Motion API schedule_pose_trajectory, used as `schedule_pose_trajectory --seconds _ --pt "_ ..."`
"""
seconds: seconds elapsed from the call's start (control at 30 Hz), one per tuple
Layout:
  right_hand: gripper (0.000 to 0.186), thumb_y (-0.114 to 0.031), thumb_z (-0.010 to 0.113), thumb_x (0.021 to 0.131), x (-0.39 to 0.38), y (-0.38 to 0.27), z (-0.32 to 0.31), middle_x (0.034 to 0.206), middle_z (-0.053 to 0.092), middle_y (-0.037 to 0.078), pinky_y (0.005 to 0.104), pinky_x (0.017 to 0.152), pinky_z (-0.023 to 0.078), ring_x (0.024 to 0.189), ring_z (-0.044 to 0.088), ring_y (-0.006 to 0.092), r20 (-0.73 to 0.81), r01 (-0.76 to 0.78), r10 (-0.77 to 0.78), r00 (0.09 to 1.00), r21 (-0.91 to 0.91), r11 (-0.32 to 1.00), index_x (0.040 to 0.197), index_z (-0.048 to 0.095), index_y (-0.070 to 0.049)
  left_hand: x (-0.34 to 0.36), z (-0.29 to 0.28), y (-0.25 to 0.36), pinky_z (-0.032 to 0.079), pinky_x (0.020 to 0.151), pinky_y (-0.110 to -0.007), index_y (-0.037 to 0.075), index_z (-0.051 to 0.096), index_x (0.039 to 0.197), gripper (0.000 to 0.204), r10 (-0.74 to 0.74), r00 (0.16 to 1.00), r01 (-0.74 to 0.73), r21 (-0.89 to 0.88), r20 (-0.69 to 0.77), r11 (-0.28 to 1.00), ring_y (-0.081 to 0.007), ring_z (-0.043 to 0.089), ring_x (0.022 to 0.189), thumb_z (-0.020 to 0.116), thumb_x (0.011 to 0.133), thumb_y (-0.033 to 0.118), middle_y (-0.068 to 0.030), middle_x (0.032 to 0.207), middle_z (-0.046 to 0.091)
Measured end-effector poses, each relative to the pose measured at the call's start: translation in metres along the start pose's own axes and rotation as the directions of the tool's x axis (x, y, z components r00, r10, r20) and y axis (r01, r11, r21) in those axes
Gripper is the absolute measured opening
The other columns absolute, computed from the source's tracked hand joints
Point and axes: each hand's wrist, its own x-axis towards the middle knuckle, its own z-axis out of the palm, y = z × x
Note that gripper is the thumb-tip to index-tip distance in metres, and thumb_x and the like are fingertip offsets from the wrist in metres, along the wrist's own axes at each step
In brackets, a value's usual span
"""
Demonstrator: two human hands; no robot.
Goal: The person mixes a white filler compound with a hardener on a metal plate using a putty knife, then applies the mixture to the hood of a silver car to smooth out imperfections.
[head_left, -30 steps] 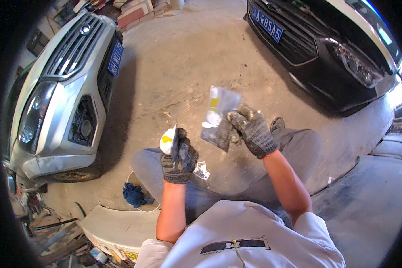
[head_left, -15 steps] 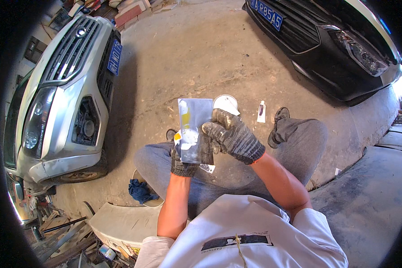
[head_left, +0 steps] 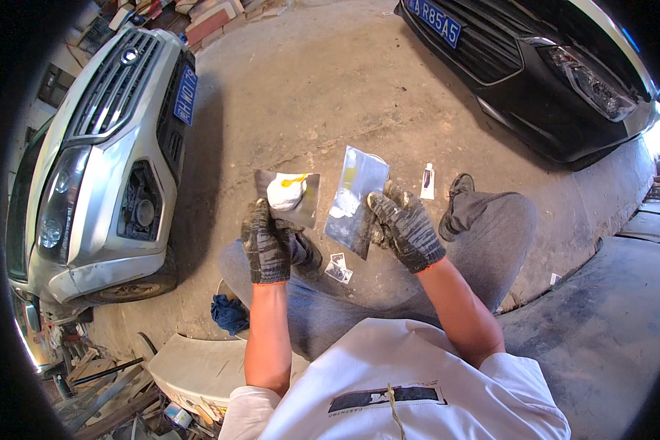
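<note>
The left gloved hand (head_left: 266, 246) and right gloved hand (head_left: 412, 233) are held apart, gripping, with both forearms (head_left: 268, 330) extended forward.

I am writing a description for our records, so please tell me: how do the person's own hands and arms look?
The left hand and right hand wear knitted gloves in dark grey and black, marked with pale smudges. Each glove ends in a thin orange edge at the wrist. Short white sleeves leave both forearms bare.

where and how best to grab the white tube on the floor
Likely best across the middle of the tube, pinched on its long sides and approached from above: it lies on the floor, cap pointing forward, with a shoe close on its right.
</note>
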Motion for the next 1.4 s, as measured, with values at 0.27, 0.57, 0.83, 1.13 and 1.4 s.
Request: schedule_pose_trajectory --seconds 0.27,0.57,0.83,1.13,1.4 --pt "0.013 -0.018 0.06 0.096 -0.008 0.003 0.013 0.071 0.058 0.001 0.0231 0.045 0.041 0.053 0.052 0.0066 -0.167 -0.03 0.007 0.986 -0.134 0.991 0.096 0.059 -0.004 -0.027 0.024 0.03 0.047 0.063 -0.027 0.001 0.055 0.097 0.019 0.35 0.934 -0.355 0.283 0.069 0.891 -0.0107 0.054 0.073 0.047 0.103 0.018 -0.0043 0.084 0.058" --pt "0.014 -0.013 0.061 0.095 -0.004 0.001 0.021 0.076 0.061 0.005 0.028 0.059 0.047 0.067 0.054 0.01 -0.15 0.116 -0.179 0.972 -0.353 0.928 0.096 0.058 0.001 -0.042 0.029 0.03 0.047 0.067 -0.03 -0.002 0.056 0.1 0.02 0.539 0.825 -0.526 0.574 0.168 0.627 -0.0127 0.054 0.078 0.05 0.102 0.017 -0.0077 0.088 0.06" --pt "0.018 -0.019 0.061 0.095 0.009 0.001 0.012 0.069 0.057 0.005 0.0282 0.053 0.045 0.059 0.054 0.0111 -0.059 0.162 -0.267 0.962 -0.662 0.732 0.09 0.058 -0.002 -0.048 0.025 0.031 0.045 0.059 -0.034 0.0 0.057 0.102 0.016 0.474 0.707 -0.706 0.555 0.524 0.44 -0.017 0.057 0.066 0.048 0.101 0.013 -0.0093 0.075 0.063" --pt "0.017 -0.014 0.064 0.09 0.026 -0.025 0.004 0.091 0.064 0.004 0.0292 0.07 0.049 0.08 0.061 0.017 -0.054 0.184 -0.276 0.96 -0.621 0.762 0.106 0.064 -0.006 -0.067 0.036 0.04 0.048 0.055 -0.034 0.004 0.052 0.103 0.019 0.05 0.824 -0.477 0.643 0.565 0.6 -0.018 0.062 0.058 0.042 0.103 0.02 -0.0076 0.068 0.066" --pt "0.013 -0.011 0.063 0.095 0.01 -0.066 0.02 0.088 0.067 0.001 0.0259 0.071 0.05 0.077 0.059 0.008 0.055 0.426 -0.439 0.897 -0.379 0.822 0.103 0.065 -0.002 -0.059 0.022 0.025 0.048 0.066 -0.034 0.001 0.057 0.104 0.018 0.154 0.941 -0.271 0.401 0.301 0.875 -0.0186 0.056 0.072 0.048 0.102 0.016 -0.009 0.089 0.059"
